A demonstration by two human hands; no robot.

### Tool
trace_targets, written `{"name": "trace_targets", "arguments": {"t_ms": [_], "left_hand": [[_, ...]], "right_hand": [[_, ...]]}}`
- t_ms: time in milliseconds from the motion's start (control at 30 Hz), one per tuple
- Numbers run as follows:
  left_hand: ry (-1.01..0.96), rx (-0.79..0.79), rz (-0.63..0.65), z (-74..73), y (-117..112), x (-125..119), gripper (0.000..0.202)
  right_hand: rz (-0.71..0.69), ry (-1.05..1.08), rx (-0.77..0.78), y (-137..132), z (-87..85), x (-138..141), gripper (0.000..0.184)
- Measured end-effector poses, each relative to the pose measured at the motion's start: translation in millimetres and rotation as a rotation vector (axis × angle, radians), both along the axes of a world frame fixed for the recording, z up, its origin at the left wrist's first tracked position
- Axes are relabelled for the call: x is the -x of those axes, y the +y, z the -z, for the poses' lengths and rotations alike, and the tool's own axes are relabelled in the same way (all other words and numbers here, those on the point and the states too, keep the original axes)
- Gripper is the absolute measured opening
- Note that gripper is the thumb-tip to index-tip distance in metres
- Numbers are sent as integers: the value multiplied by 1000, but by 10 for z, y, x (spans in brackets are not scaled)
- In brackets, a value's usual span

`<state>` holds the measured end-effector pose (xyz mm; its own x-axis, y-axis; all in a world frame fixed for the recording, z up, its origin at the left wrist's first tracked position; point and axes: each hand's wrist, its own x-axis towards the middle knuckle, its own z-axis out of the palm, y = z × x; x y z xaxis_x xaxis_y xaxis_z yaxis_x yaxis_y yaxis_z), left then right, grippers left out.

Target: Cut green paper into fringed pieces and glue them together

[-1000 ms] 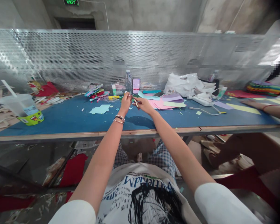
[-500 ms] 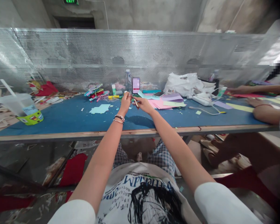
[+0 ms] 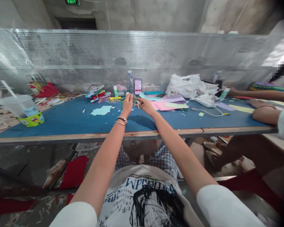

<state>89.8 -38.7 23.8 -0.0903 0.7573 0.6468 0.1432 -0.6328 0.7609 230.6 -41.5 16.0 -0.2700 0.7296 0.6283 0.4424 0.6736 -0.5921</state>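
Over the far middle of the blue-topped table [image 3: 85,123], my two hands meet almost fingertip to fingertip. My right hand [image 3: 144,105] is closed on a pair of scissors [image 3: 138,103] with pale handles; their blades point toward my left hand and are hard to see. The fingers of my left hand [image 3: 127,104] are pinched together on something too small and hidden to name. Left of my hands lie pale blue-green paper pieces [image 3: 101,110] and a yellow tube [image 3: 115,98]. Pink paper sheets [image 3: 164,105] lie to the right.
A phone [image 3: 138,86] stands upright beside a clear bottle [image 3: 130,82]. Another phone [image 3: 161,95] lies flat near a white plastic bag [image 3: 184,86] and a power strip [image 3: 204,101]. A drink cup [image 3: 29,110] stands left. At right, a co-worker's arm [image 3: 266,115] rests on the table.
The scissors' handles have turned slightly in my right hand, while my left hand has barely moved. At the right, the co-worker's arms have shifted a little to the left.
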Motion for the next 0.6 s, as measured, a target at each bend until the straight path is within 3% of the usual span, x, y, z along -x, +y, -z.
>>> {"name": "trace_targets", "arguments": {"t_ms": [133, 267, 400, 600], "left_hand": [[110, -68, -127, 37, 0, 15, 38], [105, -66, -145, 42, -2, 20, 37], [50, -35, -80, 14, -1, 8, 40], [-38, 28, 44, -23, -14, -2, 43]], "right_hand": [[117, 7, 11, 21, 23, -56, 54], [176, 19, 7, -10, 18, -80, 56], [84, 131, 63, -21, -18, -47, 46], [-135, 209, 115, -16, -64, -1, 61]]}}
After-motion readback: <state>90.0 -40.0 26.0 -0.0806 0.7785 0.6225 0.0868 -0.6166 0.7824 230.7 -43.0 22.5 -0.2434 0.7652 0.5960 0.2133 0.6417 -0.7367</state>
